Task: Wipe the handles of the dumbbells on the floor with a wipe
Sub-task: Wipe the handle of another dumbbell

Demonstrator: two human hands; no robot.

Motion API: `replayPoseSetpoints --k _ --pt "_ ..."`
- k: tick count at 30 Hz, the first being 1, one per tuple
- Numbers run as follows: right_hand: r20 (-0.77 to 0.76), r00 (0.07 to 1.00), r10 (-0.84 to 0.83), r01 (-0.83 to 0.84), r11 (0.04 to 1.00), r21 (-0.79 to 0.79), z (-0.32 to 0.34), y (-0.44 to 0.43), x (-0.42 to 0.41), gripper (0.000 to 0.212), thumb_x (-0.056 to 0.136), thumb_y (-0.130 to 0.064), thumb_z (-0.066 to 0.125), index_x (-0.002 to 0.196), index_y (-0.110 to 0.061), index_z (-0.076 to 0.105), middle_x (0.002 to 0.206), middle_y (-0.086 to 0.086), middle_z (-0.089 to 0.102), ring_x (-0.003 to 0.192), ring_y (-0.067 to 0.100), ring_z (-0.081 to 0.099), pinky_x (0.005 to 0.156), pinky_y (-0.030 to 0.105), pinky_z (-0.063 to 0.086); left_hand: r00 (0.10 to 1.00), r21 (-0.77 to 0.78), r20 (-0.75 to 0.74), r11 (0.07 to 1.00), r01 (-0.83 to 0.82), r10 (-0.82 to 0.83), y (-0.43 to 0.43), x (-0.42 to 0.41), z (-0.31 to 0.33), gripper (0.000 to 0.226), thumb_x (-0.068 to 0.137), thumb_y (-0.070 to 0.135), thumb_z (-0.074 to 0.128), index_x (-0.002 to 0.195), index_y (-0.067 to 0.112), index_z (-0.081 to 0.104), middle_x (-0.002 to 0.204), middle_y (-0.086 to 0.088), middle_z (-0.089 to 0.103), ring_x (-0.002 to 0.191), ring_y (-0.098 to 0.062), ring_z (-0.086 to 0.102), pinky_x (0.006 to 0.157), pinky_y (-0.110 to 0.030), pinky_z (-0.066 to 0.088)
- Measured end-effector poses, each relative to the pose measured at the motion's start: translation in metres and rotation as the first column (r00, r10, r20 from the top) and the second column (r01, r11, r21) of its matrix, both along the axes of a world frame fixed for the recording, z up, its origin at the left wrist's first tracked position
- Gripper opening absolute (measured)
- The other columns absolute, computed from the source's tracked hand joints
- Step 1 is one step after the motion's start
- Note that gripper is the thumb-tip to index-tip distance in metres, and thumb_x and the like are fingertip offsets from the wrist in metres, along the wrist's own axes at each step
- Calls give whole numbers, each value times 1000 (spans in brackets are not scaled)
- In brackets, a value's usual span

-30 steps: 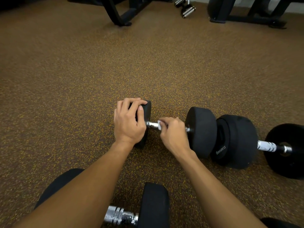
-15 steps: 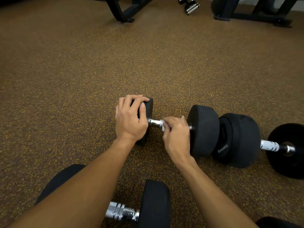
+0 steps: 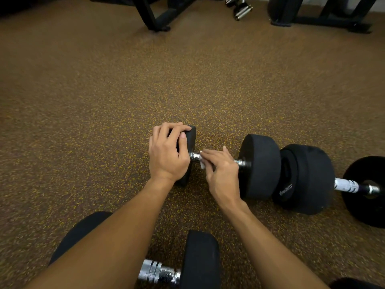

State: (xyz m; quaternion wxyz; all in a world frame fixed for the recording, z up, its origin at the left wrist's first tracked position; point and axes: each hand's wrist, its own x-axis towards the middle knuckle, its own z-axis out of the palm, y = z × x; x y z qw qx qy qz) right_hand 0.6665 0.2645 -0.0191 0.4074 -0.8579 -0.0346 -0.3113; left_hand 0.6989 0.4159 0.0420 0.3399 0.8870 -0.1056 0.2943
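The left hand (image 3: 167, 154) grips 1 black head of the dumbbell (image 3: 259, 165) while the right hand (image 3: 221, 170) presses the white wipe (image 3: 201, 161) around its chrome handle (image 3: 195, 157).

Item 1: black steel frame (image 3: 155, 16), slanted legs ending in a foot, set at the far edge of view.
Item 2: floor (image 3: 100, 90), brown rubber flecked with yellow, running under the frame and spreading out on every side of it.
Item 3: chrome bars (image 3: 240, 7) (short, bundled together; exact kind unclear), lying just right of the frame.
Item 4: black machine base (image 3: 320, 20), bulky with low rails, well right of the frame, beyond the chrome bars.
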Motion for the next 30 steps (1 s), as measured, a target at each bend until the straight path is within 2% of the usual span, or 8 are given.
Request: replayPoseSetpoints --k 5,11,14,17,23,27,30 --pt "-8 997 -76 76 997 26 0 -12 -9 16 90 1 76 102 -7 83 109 5 80 102 19 74 122 47 36 1000 2 -9 1000 -2 2 0 0 0 27 103 24 51 117 25 74 121 6 66 114 -22 56 96 -46 48" --pt "-38 998 48 -52 992 -118 2 6 6 19 91 -6 75 109 -9 82 114 4 80 106 20 73 125 37 29 1000 1 -11 1000 1 -1 -1 1 0 27 103 24 50 116 25 74 121 5 66 114 -23 56 97 -48 48" --pt "-21 1000 -16 15 998 -63 1 -3 -5 18 92 -5 78 109 -11 83 115 1 80 109 15 72 125 43 32 1000 -9 -3 1000 2 -2 0 0 -1 27 103 24 50 117 25 74 120 5 66 114 -23 56 97 -47 48" --pt "23 995 -100 101 995 -10 -1 -10 -10 15 90 -3 78 103 -10 83 109 3 80 104 17 74 123 47 34 1000 2 -4 1000 -2 2 0 0 -1 27 103 25 50 117 25 73 121 5 66 114 -23 55 96 -47 48" --pt "-49 998 35 -39 995 -88 3 0 2 20 91 -5 79 110 -10 83 114 2 80 107 15 72 127 43 29 1000 -7 8 1000 4 -4 0 1 0 27 103 23 51 116 24 74 119 4 66 112 -24 56 96 -47 48" --pt "-37 999 -30 29 999 -32 3 -18 -11 26 88 -2 81 113 -9 81 116 2 79 110 14 72 125 46 33 1000 -3 4 1000 1 -1 0 0 0 27 103 24 51 117 25 74 120 5 66 113 -23 55 96 -44 47" --pt "-28 998 -57 55 996 -69 1 -20 -16 33 86 1 82 119 -6 79 120 5 78 112 18 71 124 48 36 1000 -2 -3 1000 0 0 0 0 0 27 103 25 51 117 25 74 120 5 66 113 -23 55 95 -44 47"
